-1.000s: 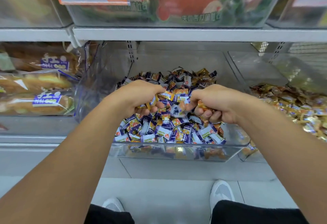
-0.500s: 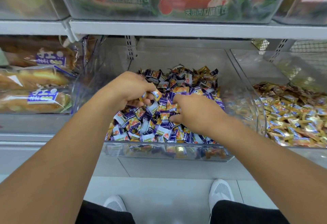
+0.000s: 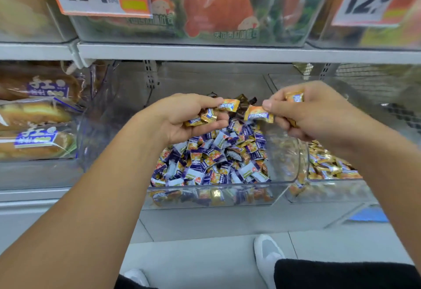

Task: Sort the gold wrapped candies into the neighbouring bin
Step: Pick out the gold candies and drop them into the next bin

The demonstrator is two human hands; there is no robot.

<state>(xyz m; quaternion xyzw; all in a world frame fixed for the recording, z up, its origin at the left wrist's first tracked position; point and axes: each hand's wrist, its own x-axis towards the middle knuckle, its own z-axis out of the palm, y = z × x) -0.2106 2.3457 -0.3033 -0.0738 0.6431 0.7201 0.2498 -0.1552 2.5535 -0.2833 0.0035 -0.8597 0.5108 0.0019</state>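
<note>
Above the mixed bin (image 3: 211, 197), the left hand (image 3: 182, 117) grips several gold candies (image 3: 206, 115) and the right hand (image 3: 303, 113) pinches more, left of the neighbouring bin (image 3: 330, 188).

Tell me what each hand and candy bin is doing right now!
Left hand: raised above the middle bin, gripping several gold wrapped candies.
Right hand: raised, pinching a gold candy, more tucked in the fingers.
Middle bin: clear, open-topped, heaped with mostly purple wrapped candies.
Neighbouring bin: on the right, holding a pile of gold candies.
</note>
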